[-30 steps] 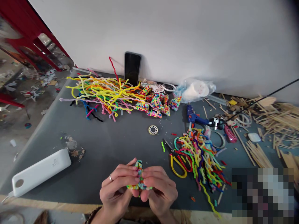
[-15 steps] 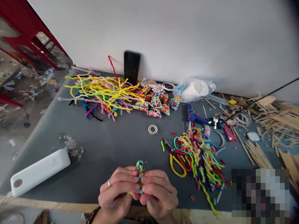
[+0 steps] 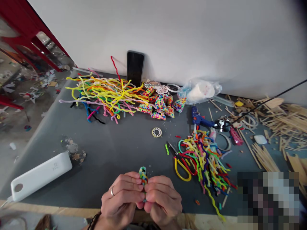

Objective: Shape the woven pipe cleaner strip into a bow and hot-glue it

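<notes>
both hands, left hand and right hand, are pinched tight on a small woven pipe-cleaner piece at bottom centre of the frame, only its tip poking out btw the fingertips. risk imo: squeezing too hard could kink the weave or let it pop loose. scissors and a cut pipe-cleaner pile sit close on the right, power bank lower left, nothing blocking.
</notes>
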Motion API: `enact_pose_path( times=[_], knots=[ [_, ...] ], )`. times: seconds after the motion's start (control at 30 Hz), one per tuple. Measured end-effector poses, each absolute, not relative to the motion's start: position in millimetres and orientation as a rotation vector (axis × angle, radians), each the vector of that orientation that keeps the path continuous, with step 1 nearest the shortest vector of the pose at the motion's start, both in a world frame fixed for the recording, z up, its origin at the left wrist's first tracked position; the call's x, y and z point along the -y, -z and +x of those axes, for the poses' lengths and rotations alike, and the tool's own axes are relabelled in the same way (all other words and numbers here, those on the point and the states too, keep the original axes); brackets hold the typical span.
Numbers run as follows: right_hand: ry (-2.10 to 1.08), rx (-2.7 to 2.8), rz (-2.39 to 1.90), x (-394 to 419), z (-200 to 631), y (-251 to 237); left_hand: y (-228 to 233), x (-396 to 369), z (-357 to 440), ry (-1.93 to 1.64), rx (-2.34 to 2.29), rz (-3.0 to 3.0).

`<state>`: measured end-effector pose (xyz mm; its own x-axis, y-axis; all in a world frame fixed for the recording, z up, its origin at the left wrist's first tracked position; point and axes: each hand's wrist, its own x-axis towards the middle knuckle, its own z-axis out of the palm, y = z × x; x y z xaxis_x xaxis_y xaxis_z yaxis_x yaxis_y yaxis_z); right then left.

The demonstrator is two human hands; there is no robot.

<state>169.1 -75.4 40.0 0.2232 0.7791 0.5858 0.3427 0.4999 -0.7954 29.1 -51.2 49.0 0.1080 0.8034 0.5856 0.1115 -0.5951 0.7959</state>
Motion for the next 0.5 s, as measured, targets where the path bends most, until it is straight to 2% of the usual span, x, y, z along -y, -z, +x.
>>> enact_pose_path(
  times=[0.2, 0.37, 0.5],
  knots=[
    [-0.387, 1.349, -1.033, 79, 174, -25, -53, 50, 31, -1.526, -0.888, 1.721],
    [-0.629, 1.436, -1.064, 77, 188, -18, -46, 53, 32, -1.447, -0.874, 1.578],
    [-0.790, 1.293, -1.105, 77, 190, -21, -35, 49, 25, -1.335, -0.940, 1.523]
  ],
)
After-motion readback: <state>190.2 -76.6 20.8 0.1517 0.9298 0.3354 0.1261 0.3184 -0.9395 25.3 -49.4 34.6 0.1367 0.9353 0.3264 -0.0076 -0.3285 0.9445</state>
